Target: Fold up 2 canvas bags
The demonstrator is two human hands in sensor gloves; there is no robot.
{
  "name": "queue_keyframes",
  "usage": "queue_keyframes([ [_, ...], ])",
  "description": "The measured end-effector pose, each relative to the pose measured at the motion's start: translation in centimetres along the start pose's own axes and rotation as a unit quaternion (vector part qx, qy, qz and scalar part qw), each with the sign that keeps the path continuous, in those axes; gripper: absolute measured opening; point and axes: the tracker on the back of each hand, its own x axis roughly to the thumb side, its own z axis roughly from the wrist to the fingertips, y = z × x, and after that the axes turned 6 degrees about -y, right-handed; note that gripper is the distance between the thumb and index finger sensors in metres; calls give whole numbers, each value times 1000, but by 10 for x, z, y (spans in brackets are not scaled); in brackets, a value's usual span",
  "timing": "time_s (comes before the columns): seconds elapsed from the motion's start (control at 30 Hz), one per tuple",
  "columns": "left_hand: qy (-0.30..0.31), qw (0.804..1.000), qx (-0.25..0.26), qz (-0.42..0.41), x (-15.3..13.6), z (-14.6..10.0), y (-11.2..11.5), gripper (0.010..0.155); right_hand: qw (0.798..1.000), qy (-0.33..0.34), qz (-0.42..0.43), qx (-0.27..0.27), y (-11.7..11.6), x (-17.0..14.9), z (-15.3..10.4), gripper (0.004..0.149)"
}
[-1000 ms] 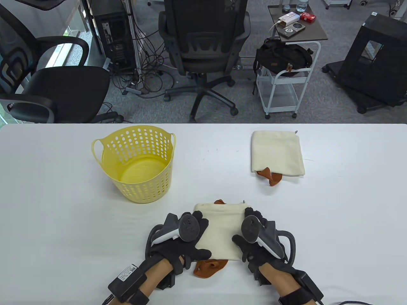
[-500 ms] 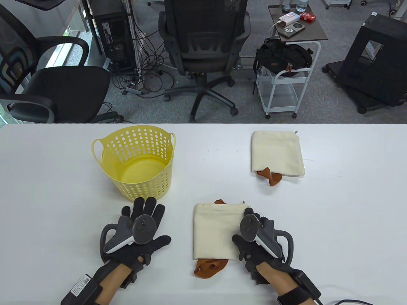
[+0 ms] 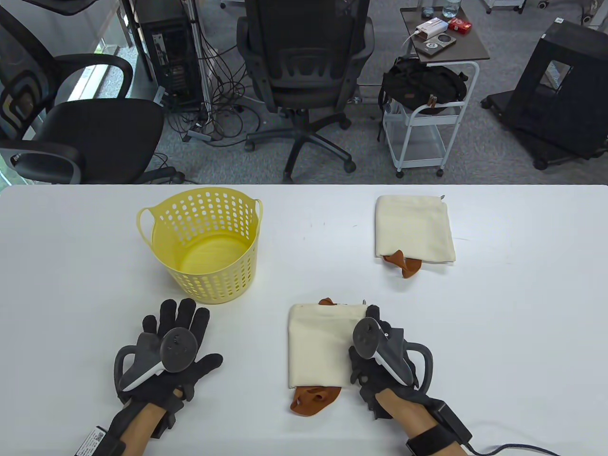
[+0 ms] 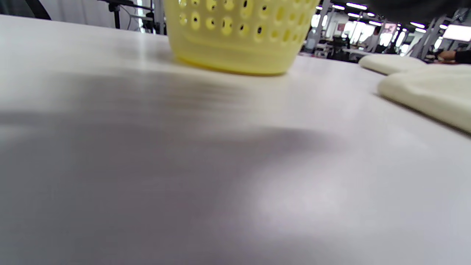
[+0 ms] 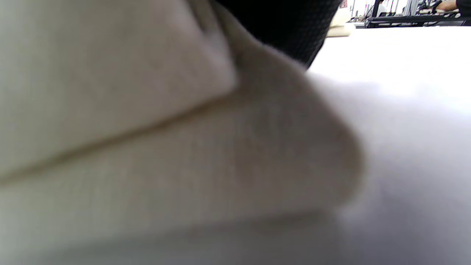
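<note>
A folded cream canvas bag [image 3: 320, 344] with brown straps [image 3: 313, 400] sticking out lies near the table's front edge. My right hand [image 3: 368, 344] rests on its right edge, and the right wrist view shows the bag's folded layers [image 5: 165, 147] close up. A second folded cream bag [image 3: 412, 229] with a brown strap lies at the back right. My left hand [image 3: 178, 342] lies flat on the bare table with its fingers spread, left of the near bag and holding nothing. The left wrist view shows both bags at its right edge [image 4: 430, 99].
A yellow perforated basket [image 3: 206, 242] stands at the back left of the white table [image 3: 71, 266], just beyond my left hand; it also shows in the left wrist view [image 4: 235, 36]. Office chairs and a cart stand beyond the table's far edge.
My left hand has let go of the near bag's left edge and moved left onto the bare table, fingers spread. My right hand has stayed on the bag's right edge.
</note>
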Motion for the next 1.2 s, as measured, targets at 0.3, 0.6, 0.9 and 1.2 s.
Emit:
queue_keyframes([
  [0.3, 0, 1000, 10, -2, 0, -3, -2, 92, 979, 12, 192, 75, 5, -23, 16, 77],
  [0.6, -2, 1000, 9, -13, -4, -3, -4, 92, 893, 5, 448, 54, 34, -44, 38, 63],
  [0.9, -8, 1000, 8, -18, -7, -3, -5, 92, 871, 19, 490, -25, 95, -78, 116, 62],
  [1.2, -24, 1000, 2, -19, -13, -1, -4, 92, 841, -16, 540, -40, 129, -118, 201, 61],
])
